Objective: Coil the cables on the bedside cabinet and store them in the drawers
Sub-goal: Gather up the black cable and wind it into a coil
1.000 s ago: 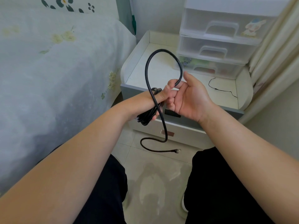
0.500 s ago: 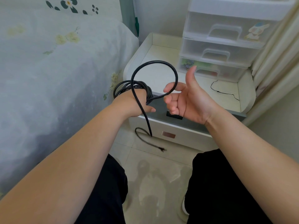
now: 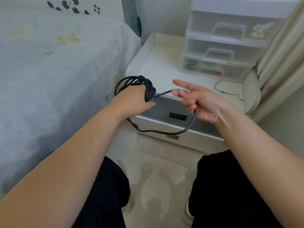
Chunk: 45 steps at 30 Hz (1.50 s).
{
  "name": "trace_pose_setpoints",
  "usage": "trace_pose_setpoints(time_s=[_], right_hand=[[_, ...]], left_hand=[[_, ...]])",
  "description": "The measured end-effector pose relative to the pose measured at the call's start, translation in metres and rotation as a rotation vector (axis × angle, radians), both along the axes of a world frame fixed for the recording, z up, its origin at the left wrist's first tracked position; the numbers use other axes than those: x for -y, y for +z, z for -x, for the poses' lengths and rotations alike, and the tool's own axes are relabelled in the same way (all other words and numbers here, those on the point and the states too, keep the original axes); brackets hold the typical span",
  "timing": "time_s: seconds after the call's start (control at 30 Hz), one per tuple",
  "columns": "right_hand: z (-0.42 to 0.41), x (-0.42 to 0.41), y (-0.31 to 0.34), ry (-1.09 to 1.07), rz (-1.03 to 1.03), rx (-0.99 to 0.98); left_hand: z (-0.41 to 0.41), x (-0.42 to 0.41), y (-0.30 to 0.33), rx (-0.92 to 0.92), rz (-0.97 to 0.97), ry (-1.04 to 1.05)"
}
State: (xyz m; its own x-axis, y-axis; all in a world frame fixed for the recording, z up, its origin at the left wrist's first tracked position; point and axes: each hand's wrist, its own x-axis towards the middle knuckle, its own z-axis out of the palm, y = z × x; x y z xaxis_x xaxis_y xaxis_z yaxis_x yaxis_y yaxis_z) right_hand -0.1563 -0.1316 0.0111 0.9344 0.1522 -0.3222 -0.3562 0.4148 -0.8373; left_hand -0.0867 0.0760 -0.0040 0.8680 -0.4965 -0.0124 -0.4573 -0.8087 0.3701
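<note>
1. Head view, the cable: a thick black cable is wound in several loops round the left hand, which is held out in front of the bedside cabinet, near its front left corner. The fingers are hidden from here, so I cannot tell whether they are curled or flat; the bundle sits over the back of the hand.
2. Head view, the free end: a tail runs from the coil to the right hand, which pinches it between thumb and curled fingers with the index finger stretched out. Below that hand the tail sags in a loose bow and ends near the left wrist; the plug is blurred.
3. Head view, the rest: a thin black wire lies uncoiled on the cabinet top, just in front of the clear plastic drawers, all three of them closed.
4. Doing this step well, as I judge it: little tail is left, so keep it lightly taut and lay the last turns the same size as the others. Wrapping the end across the bundle should stop it springing open. Slide the coil off without squeezing it flat.
</note>
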Motion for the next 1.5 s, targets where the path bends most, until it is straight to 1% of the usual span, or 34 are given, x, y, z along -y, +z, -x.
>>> trace_pose_setpoints(time_s=[0.07,0.13,0.2,0.23,0.3,0.37,0.43,0.53,0.63,0.73,0.83,0.9,0.97,1.03,1.1,1.17,1.2,1.27,1.33,1.37,1.5], right_hand=[[-0.003,0.011,0.003,-0.081,0.166,0.154],[-0.001,0.019,0.006,-0.154,0.413,0.263],[0.0,0.021,0.005,-0.225,0.735,0.344],[0.0,0.02,0.003,-0.256,0.861,0.38],[0.0,0.018,-0.003,-0.292,1.016,0.437],[0.0,0.014,-0.008,-0.288,1.166,0.469],[0.003,0.011,-0.012,-0.28,1.287,0.503],[0.008,0.003,-0.016,-0.282,1.348,0.56],[0.007,-0.005,-0.024,-0.252,1.409,0.549],[0.007,-0.012,-0.032,-0.197,1.382,0.52],[0.008,-0.019,-0.04,-0.102,1.305,0.444],[0.008,-0.024,-0.046,-0.036,1.238,0.383],[0.007,-0.031,-0.048,0.023,1.172,0.308],[0.009,-0.039,-0.05,0.089,1.072,0.231],[0.013,-0.047,-0.05,0.175,0.907,0.159],[0.016,-0.051,-0.047,0.251,0.734,0.112],[0.017,-0.051,-0.044,0.272,0.675,0.099],[0.015,-0.049,-0.038,0.301,0.625,0.082],[0.014,-0.048,-0.033,0.322,0.604,0.082],[0.014,-0.047,-0.031,0.329,0.592,0.086],[0.015,-0.044,-0.023,0.357,0.533,0.129]], left_hand=[[0.005,-0.003,0.009,-0.257,0.147,-0.038],[0.014,-0.003,0.017,-0.457,0.234,-0.105],[0.021,-0.002,0.022,-0.548,0.258,-0.184],[0.025,-0.001,0.024,-0.584,0.28,-0.217],[0.03,0.001,0.028,-0.675,0.368,-0.268],[0.032,0.002,0.029,-0.795,0.516,-0.291],[0.032,0.001,0.029,-0.87,0.651,-0.297],[0.031,0.0,0.03,-0.93,0.798,-0.297],[0.028,0.001,0.031,-1.025,0.939,-0.305],[0.025,0.005,0.03,-1.065,1.071,-0.242],[0.023,0.01,0.034,-1.029,1.26,-0.134],[0.019,0.013,0.038,-0.99,1.442,-0.035],[0.014,0.014,0.041,-0.945,1.618,0.114],[0.012,0.016,0.039,-0.879,1.72,0.273],[0.009,0.02,0.034,-0.777,1.716,0.387],[0.007,0.025,0.032,-0.648,1.636,0.475],[0.007,0.028,0.031,-0.571,1.568,0.518],[0.004,0.032,0.029,-0.387,1.383,0.568],[0.001,0.034,0.027,-0.189,1.2,0.525],[-0.001,0.035,0.024,-0.119,1.129,0.487],[-0.008,0.038,0.006,0.014,0.843,0.351]])
